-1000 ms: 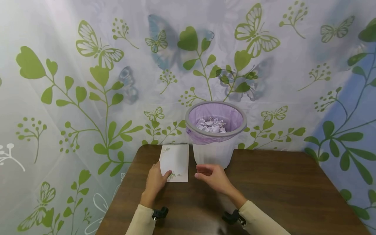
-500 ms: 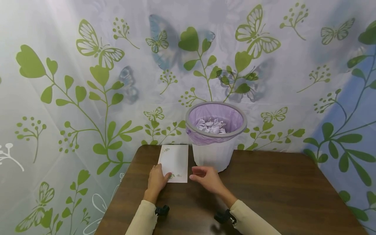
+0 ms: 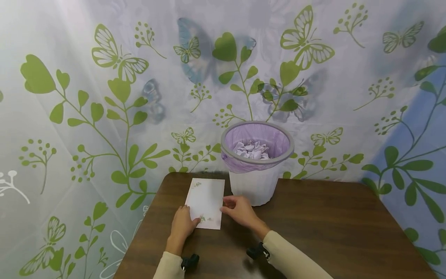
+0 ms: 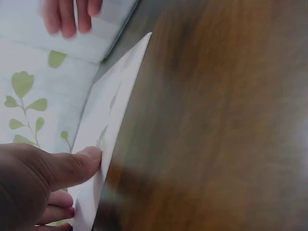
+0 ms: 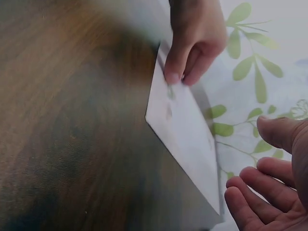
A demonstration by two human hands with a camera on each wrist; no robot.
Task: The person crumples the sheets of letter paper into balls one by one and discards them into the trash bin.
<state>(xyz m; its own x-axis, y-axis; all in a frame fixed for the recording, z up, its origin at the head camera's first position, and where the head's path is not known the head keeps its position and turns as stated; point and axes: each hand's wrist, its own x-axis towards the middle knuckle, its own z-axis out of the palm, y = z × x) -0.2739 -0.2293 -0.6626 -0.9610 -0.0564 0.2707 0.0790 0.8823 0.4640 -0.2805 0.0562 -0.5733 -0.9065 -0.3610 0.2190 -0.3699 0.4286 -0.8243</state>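
A white sheet of stationery paper (image 3: 208, 199), printed with small green sprigs, is in front of me, left of the waste bin. My left hand (image 3: 182, 224) pinches it at the lower left edge, thumb on top and fingers at the side and underneath; the left wrist view shows the sheet (image 4: 108, 120) tilted. By the right edge is my right hand (image 3: 241, 212), thumb and fingers apart and holding nothing. In the right wrist view, a gap shows between this hand (image 5: 276, 180) and the sheet (image 5: 185, 130).
Behind my right hand stands a white waste bin (image 3: 254, 188) with a grey rim and a purple liner. Crumpled papers (image 3: 253, 150) lie inside it. A curtain (image 3: 216, 104) with leaves and butterflies hangs behind the brown wooden table (image 3: 324, 221).
My left hand has drawn the sheet a little toward me, away from the table's back edge. My right hand has moved left, closer to the sheet's right edge.
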